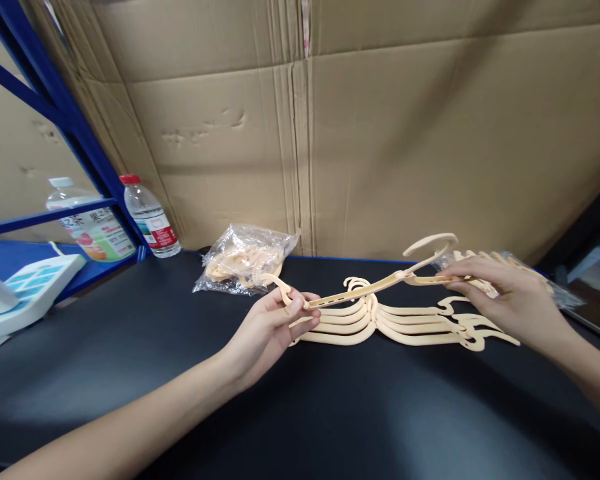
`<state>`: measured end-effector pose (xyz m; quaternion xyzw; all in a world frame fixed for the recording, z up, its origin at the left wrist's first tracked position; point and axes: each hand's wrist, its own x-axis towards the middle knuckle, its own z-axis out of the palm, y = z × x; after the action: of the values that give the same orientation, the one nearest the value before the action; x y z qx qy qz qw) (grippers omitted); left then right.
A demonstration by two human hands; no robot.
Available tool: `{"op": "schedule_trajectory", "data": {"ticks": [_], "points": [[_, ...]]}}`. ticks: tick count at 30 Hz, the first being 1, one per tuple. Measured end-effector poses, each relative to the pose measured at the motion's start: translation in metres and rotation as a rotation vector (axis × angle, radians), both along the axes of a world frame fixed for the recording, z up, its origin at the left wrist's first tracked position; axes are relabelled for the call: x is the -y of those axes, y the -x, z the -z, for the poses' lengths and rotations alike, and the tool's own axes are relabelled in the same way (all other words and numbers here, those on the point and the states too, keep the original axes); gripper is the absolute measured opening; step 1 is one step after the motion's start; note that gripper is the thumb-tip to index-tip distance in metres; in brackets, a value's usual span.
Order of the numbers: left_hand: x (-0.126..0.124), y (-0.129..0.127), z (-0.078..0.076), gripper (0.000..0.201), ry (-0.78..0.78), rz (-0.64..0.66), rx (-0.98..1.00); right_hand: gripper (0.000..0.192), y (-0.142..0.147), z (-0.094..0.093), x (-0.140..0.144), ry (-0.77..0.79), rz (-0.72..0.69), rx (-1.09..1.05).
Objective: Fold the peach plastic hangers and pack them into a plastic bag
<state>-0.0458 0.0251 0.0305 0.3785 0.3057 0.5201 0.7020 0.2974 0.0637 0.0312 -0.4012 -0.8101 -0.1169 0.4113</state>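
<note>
Above the black table, a cream plastic folding clothes hanger point(363, 293) is held up between both hands, its hook pointing up. My left hand point(275, 323) grips the hanger's left end, thumb and fingers pinched around its jointed tip. The right arm of the hanger is pinched in my right hand point(505, 293), whose fingers hide its far end. Behind and below it, several matching hangers point(405, 328) lie in a row on the table, hooks toward the back. Part of that row is covered by my left fingers.
At the back stands a clear plastic bag point(247, 257) of cream parts; another bag point(510, 267) lies behind my right hand. A red-capped bottle point(153, 223) stands at the back left, near a blue metal frame point(75, 133). Cardboard point(380, 133) walls the rear. A white-and-blue device point(30, 290) sits left.
</note>
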Motion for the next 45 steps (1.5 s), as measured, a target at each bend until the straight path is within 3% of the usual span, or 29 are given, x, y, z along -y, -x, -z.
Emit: {"op": "schedule_trajectory", "data": {"ticks": [8,13,27,36,39,41,45], "points": [[0.001,0.000,0.005,0.013,-0.011,0.016,-0.027,0.007,0.003,-0.002,0.003,-0.111,-0.008,0.031],[-0.001,0.002,0.012,0.017,0.016,-0.040,-0.050,0.012,0.009,-0.003,0.008,-0.214,-0.013,0.054],[-0.003,0.001,0.010,0.028,-0.087,-0.306,-0.122,0.011,0.020,-0.004,0.021,-0.114,-0.066,0.047],[-0.006,-0.002,0.013,0.022,-0.063,-0.331,-0.070,0.014,0.021,-0.004,0.019,0.030,0.037,-0.015],[0.002,-0.006,0.012,0.016,-0.065,-0.259,-0.208,0.016,0.018,-0.006,0.017,0.091,0.058,-0.051],[0.014,-0.009,0.012,0.020,-0.219,-0.102,-0.446,0.016,0.015,-0.009,0.016,0.149,0.074,-0.111],[0.039,-0.013,0.014,0.031,-1.095,0.287,-0.984,0.024,0.005,-0.016,0.015,0.483,0.016,-0.144]]}}
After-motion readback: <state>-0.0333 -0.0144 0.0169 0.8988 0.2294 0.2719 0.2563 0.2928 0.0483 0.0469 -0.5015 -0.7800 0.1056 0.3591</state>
